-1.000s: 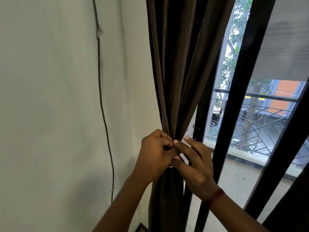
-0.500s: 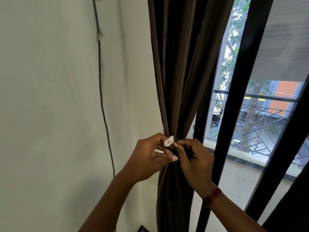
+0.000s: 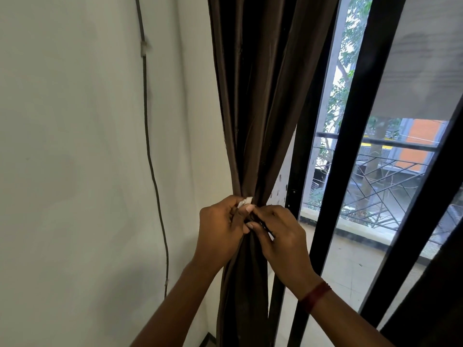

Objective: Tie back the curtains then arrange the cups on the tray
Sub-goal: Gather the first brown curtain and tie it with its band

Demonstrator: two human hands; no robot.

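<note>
No readable text, no labels, brands, numbers or signs anywhere in view, white tab at the curtain too small to read

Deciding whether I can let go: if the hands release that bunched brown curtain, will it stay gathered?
Probably not. The curtain hangs in soft, loose folds, so it looks floppy. Its slight sheen suggests slippery cloth. Both hands pinch it, with no finished tie visible.

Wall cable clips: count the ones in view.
2. One clip holds the cable near the top of the wall; the other sits low, beside the left forearm. More may lie outside the frame.
</note>
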